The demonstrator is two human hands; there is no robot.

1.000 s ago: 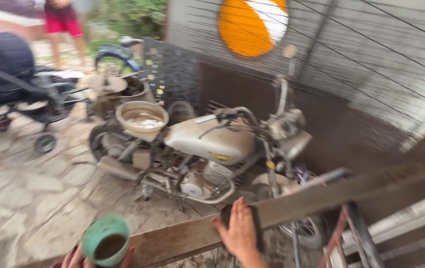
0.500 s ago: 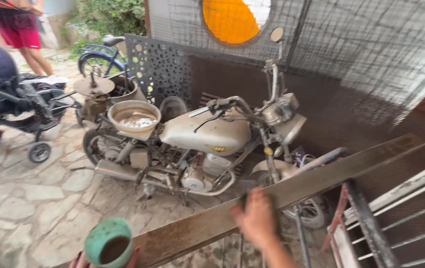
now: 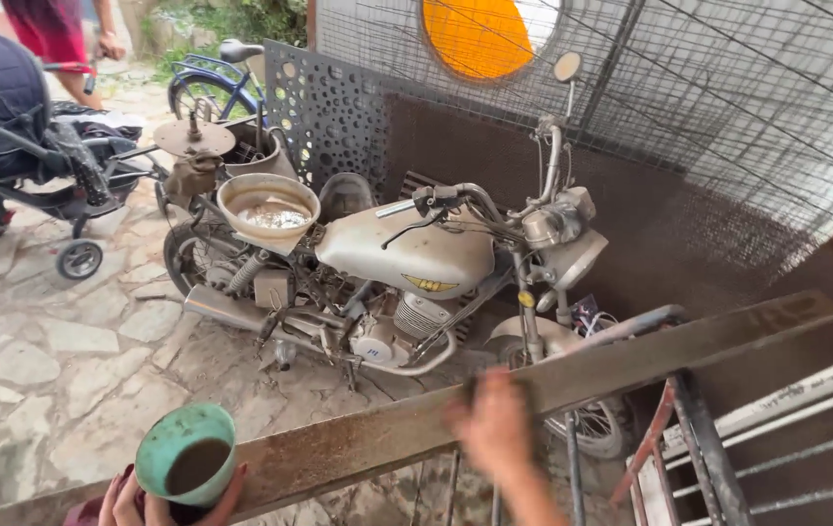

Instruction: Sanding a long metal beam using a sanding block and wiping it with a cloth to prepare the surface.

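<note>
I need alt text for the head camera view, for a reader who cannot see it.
A person's right hand, blurred, rests on a long rusty metal beam while the left hand holds a green cup of dark liquid. Behind stand a dusty old motorcycle on stone paving and a dark stroller.

Not much to read here. One yellow winged badge (image 3: 433, 283) sits on the side of the pale motorcycle tank (image 3: 416, 255), well above and a little left of the blurred right hand's fingers (image 3: 480, 414). A round orange disc (image 3: 481, 35) hangs on the wire fence, far above them. No packages or screens show.
</note>
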